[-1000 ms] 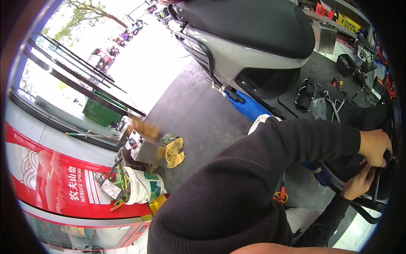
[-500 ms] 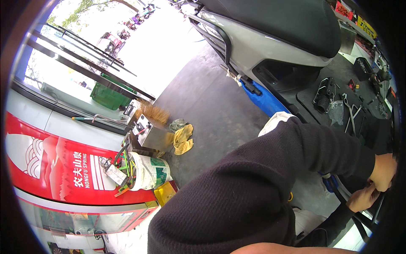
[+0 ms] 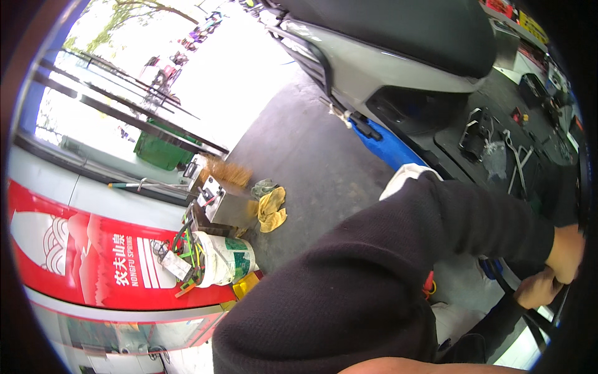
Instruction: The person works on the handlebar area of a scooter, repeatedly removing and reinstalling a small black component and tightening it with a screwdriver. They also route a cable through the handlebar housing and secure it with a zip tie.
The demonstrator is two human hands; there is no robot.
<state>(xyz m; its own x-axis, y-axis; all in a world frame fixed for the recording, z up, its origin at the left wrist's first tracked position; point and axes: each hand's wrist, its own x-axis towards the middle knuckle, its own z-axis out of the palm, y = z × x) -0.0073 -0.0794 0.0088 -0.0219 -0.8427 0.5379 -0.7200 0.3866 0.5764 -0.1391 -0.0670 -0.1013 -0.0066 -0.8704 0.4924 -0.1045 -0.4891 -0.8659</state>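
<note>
My left hand (image 3: 565, 254) is at the far right rim, at the end of a black sleeve that crosses the view. Its fingers bend in toward the dark edge, and whatever they grip is hidden. Just below and touching it is my right hand (image 3: 538, 290), slightly blurred, with curled fingers; what it holds cannot be made out. Black cables or tubes (image 3: 534, 328) run close beneath both hands. Beyond my left sleeve is a scooter's dark footboard (image 3: 458, 142), on which lie a black part (image 3: 476, 134), a clear plastic bag (image 3: 495, 160) and metal wrenches (image 3: 516, 163).
The scooter's black seat (image 3: 398, 37) and pale side panel (image 3: 349, 68) fill the top. On the left stand a red cooler (image 3: 68, 255), a white bucket (image 3: 227, 258) of tools, a metal box (image 3: 227, 202) and a broom (image 3: 227, 171). A yellow cloth (image 3: 272, 210) lies on the floor.
The view has shifted slightly. Both hands stay together at the right rim, the right one now more blurred. A red object has come into sight beside my sleeve.
</note>
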